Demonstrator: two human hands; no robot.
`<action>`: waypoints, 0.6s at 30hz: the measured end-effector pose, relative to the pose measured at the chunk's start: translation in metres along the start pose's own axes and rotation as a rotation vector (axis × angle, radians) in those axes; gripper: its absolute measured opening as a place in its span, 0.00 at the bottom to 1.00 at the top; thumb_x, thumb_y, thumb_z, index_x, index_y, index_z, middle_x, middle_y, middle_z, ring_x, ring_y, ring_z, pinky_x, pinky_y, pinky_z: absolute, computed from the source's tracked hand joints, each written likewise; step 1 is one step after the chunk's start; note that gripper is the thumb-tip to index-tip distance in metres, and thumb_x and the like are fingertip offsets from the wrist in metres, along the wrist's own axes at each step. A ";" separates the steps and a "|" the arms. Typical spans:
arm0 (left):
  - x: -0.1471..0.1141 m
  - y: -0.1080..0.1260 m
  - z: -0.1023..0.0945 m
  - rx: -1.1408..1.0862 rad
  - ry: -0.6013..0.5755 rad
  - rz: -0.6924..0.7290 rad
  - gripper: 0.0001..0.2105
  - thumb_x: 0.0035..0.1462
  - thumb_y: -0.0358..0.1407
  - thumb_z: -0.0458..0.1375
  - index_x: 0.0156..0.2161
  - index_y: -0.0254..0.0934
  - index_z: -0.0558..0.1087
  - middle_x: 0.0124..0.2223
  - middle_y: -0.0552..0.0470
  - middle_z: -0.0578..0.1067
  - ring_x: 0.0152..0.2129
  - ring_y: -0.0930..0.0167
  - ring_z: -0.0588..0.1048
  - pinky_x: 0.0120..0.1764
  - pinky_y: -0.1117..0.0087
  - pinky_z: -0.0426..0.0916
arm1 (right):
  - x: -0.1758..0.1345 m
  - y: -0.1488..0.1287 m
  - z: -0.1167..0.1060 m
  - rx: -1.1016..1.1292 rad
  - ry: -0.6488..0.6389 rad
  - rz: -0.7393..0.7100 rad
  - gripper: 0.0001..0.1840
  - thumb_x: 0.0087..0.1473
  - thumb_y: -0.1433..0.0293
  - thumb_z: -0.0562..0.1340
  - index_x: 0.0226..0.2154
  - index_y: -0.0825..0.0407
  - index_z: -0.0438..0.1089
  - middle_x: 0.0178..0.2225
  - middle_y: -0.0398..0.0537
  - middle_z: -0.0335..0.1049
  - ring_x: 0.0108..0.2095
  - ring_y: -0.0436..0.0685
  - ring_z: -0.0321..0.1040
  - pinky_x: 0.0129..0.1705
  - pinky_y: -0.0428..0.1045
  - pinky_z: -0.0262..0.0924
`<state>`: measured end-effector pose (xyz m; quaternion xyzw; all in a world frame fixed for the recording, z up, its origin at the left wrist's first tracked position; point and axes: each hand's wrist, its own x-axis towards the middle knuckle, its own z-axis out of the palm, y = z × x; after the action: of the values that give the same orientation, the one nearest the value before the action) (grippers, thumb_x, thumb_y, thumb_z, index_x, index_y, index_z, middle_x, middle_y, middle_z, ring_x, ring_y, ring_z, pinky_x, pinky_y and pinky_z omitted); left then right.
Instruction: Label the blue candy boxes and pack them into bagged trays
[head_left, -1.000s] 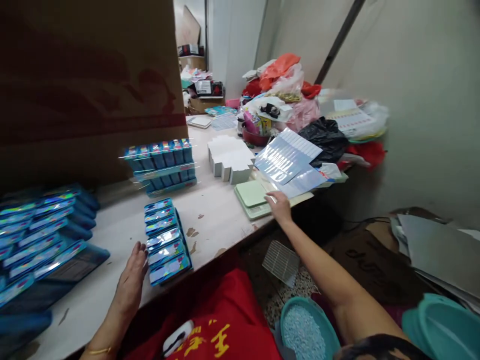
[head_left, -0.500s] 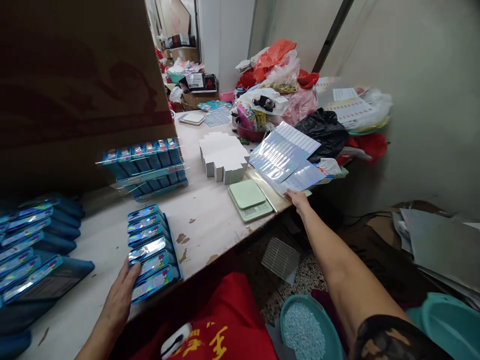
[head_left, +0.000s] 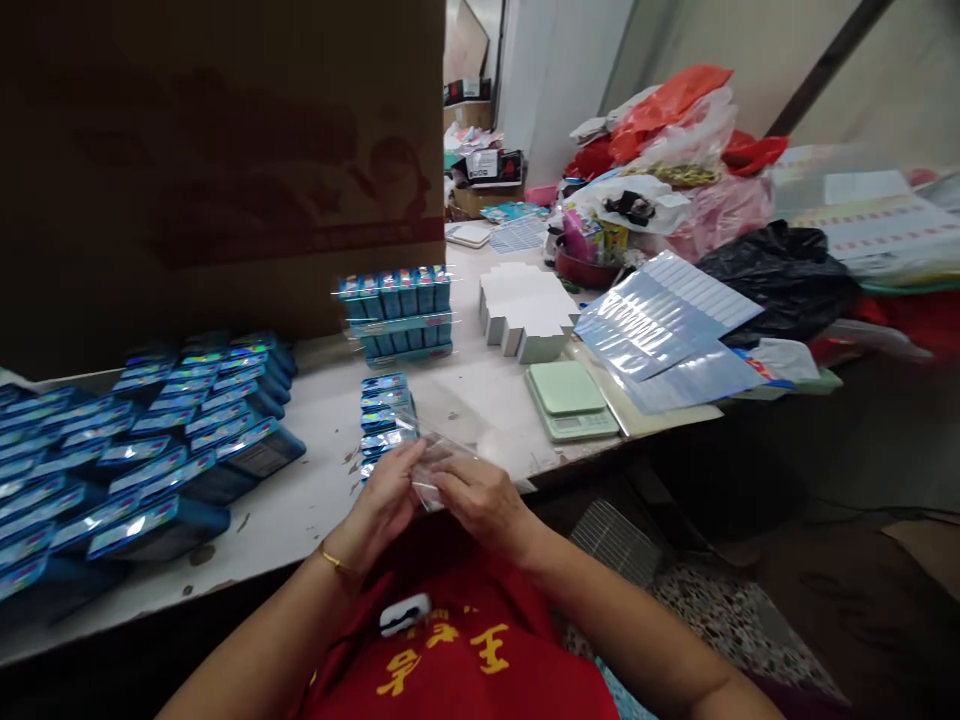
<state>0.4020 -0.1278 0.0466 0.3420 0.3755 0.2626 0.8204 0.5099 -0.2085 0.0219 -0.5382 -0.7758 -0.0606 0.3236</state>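
Close to the table's front edge, my left hand (head_left: 384,492) and my right hand (head_left: 481,497) come together around a piece of clear plastic film (head_left: 436,452). The fingers of both hands pinch it; whether it is a flat sheet or a bag I cannot tell. Just beyond my left hand stands a row of small blue boxes (head_left: 384,396) with shiny tops, its near end hidden by that hand. Behind the row, more blue boxes (head_left: 397,300) are stacked in two layers, with clear plastic about them.
Many blue boxes (head_left: 187,440) fill the table's left side before a large brown carton (head_left: 225,180). A green scale (head_left: 571,400), white card stack (head_left: 529,305) and silvery sheets (head_left: 660,320) lie to the right. Plastic bags (head_left: 675,130) pile up behind.
My right hand has come back from the silvery sheets at the right edge, now with clear film. My left hand has left the blue box row to grip the film too. The view has swung left.
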 end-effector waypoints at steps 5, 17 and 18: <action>-0.011 0.012 -0.040 0.030 0.150 0.033 0.09 0.45 0.31 0.62 0.34 0.32 0.70 0.34 0.44 0.77 0.30 0.68 0.76 0.32 0.68 0.72 | -0.012 0.042 -0.001 0.292 0.239 0.579 0.29 0.49 0.53 0.59 0.50 0.52 0.61 0.50 0.56 0.60 0.50 0.61 0.58 0.50 0.58 0.57; -0.017 0.013 -0.050 0.240 0.216 0.221 0.14 0.35 0.39 0.67 0.25 0.31 0.71 0.23 0.54 0.74 0.16 0.79 0.68 0.18 0.79 0.62 | 0.002 0.035 0.047 1.506 0.168 1.090 0.23 0.36 0.61 0.68 0.35 0.54 0.67 0.23 0.40 0.65 0.20 0.45 0.61 0.23 0.42 0.58; -0.017 0.014 -0.053 0.227 0.224 0.232 0.15 0.37 0.41 0.67 0.26 0.31 0.72 0.24 0.53 0.74 0.17 0.78 0.68 0.19 0.79 0.63 | 0.003 0.047 0.041 1.424 0.249 1.075 0.22 0.37 0.62 0.67 0.36 0.54 0.68 0.21 0.39 0.64 0.19 0.45 0.60 0.22 0.42 0.58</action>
<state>0.3477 -0.1111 0.0388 0.4420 0.4497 0.3477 0.6940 0.5322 -0.1686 -0.0206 -0.4901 -0.2322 0.5361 0.6469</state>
